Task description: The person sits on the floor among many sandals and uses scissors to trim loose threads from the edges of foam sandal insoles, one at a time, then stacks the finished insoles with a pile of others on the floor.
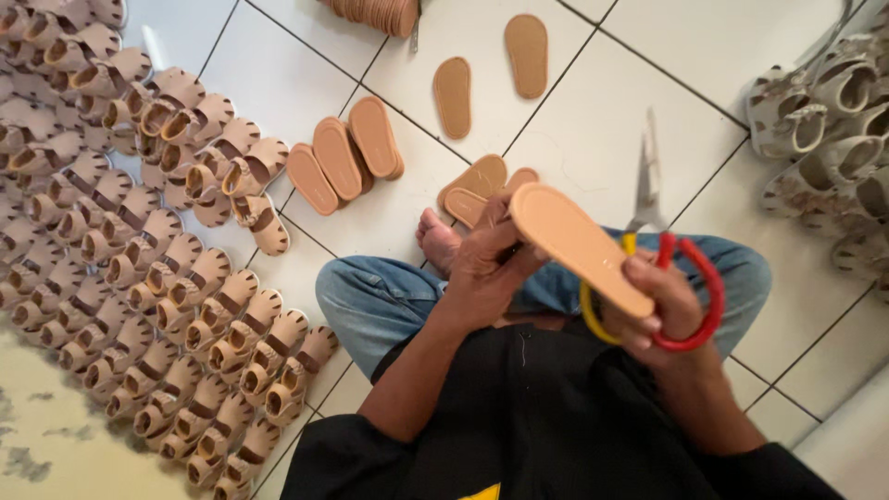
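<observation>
You are gripping the sole (579,245) between both hands over your lap, left hand (486,264) pinching its far end, right hand (662,306) also clamping the scissors (648,199); keep the blades pointing away.

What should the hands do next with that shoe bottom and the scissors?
Probably bring the scissors to the tan sole's edge. The left hand grips one end, while the right hand holds the other end and the scissors, blades pointing away.

Bright, even daylight with glare on the floor tiles (278,74); edges slightly blurred.
</observation>
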